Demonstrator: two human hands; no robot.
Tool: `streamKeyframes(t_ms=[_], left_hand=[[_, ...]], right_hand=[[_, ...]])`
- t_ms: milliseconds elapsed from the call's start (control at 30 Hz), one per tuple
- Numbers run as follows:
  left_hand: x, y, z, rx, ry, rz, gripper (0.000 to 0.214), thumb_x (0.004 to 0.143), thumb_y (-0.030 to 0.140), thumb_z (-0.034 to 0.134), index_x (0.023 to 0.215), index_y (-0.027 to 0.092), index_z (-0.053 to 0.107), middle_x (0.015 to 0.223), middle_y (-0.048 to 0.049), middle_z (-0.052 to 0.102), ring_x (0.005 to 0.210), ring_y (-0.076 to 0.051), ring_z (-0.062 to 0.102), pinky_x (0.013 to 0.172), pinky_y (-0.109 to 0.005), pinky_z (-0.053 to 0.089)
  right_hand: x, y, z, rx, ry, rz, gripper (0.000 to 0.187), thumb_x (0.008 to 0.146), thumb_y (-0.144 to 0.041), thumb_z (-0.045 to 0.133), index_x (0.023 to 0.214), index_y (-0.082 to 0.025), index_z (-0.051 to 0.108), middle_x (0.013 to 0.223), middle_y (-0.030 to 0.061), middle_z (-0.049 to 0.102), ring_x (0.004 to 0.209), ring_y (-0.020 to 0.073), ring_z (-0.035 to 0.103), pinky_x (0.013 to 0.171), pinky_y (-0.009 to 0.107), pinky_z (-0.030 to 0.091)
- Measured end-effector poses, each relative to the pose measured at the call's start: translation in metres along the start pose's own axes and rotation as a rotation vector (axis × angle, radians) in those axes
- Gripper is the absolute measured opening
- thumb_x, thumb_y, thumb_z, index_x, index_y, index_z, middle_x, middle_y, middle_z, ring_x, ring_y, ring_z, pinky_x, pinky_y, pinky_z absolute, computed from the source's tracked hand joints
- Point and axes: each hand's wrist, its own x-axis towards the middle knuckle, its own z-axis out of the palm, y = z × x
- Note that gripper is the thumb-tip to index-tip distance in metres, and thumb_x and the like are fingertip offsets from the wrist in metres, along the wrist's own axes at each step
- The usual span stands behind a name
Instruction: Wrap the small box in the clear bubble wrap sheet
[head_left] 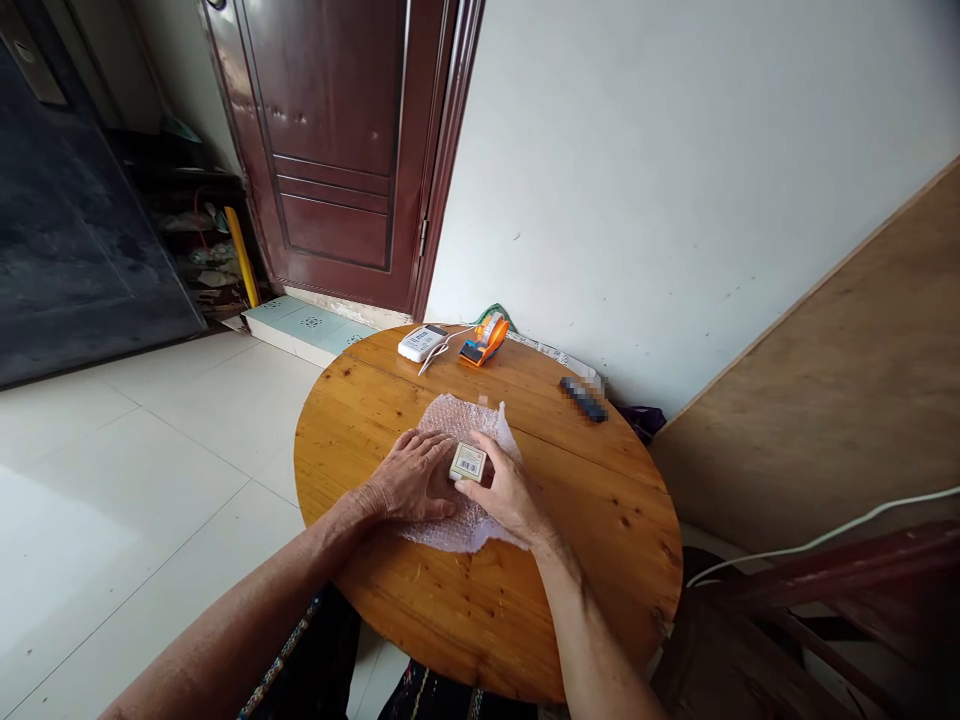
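Through a single head-worn camera, the round tabletop of varnished brown wood (pixel 600 520) is looked down on from above its near side. The view is directed forward and down; the bare left hand (pixel 409 478) and bare right hand (pixel 511 492) are framed near the centre, the dark-red panelled door (pixel 334 140) and flat white wall (pixel 637 170) farther off.
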Motion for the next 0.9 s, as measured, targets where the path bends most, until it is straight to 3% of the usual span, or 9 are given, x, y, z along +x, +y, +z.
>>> streamKeyframes(t_ms=[100,267,433,700,900], left_hand=[[0.000,0.000,0.000,-0.008,0.004,0.000,0.094,0.067,0.058,0.072,0.143,0.015,0.040,0.146,-0.0173,0.047,0.137,-0.034,0.038,0.117,-0.052,0.021],[0.001,0.000,-0.001,-0.013,0.010,0.008,0.094,0.066,0.057,0.073,0.143,0.016,0.040,0.145,-0.0168,0.048,0.137,-0.034,0.038,0.117,-0.052,0.022],[0.001,0.001,-0.002,-0.002,0.004,0.002,0.094,0.065,0.056,0.074,0.143,0.014,0.041,0.144,-0.0172,0.048,0.137,-0.034,0.038,0.117,-0.052,0.022],[0.002,0.001,-0.003,-0.029,-0.013,0.000,0.092,0.067,0.057,0.074,0.143,0.016,0.042,0.147,-0.0172,0.046,0.139,-0.035,0.036,0.118,-0.053,0.019],[-0.007,0.006,-0.033,-0.259,-0.068,-0.153,0.071,0.079,0.051,0.066,0.140,0.020,0.047,0.148,-0.0147,0.045,0.135,-0.031,0.043,0.110,-0.049,0.037]], right_hand=[[-0.001,0.005,0.001,-0.020,-0.043,-0.004,0.067,0.067,-0.018,0.069,0.131,-0.023,0.053,0.129,0.0104,0.061,0.117,0.0275,0.058,0.101,0.043,0.045],[-0.001,0.007,-0.005,-0.058,-0.091,-0.004,0.041,0.070,-0.019,0.066,0.110,-0.024,0.060,0.098,0.0033,0.069,0.089,0.0218,0.064,0.081,0.035,0.050],[-0.001,0.004,-0.008,-0.095,-0.125,-0.016,0.036,0.068,-0.019,0.065,0.103,-0.023,0.058,0.092,0.0018,0.066,0.083,0.0202,0.062,0.075,0.033,0.048],[0.000,0.003,-0.008,-0.109,-0.140,-0.004,0.035,0.067,-0.020,0.066,0.101,-0.022,0.057,0.092,0.0018,0.065,0.084,0.0199,0.060,0.077,0.033,0.047],[-0.003,-0.003,-0.016,0.010,-0.200,0.004,0.054,0.068,-0.022,0.071,0.120,-0.023,0.056,0.112,0.0056,0.065,0.101,0.0232,0.062,0.090,0.038,0.047]])
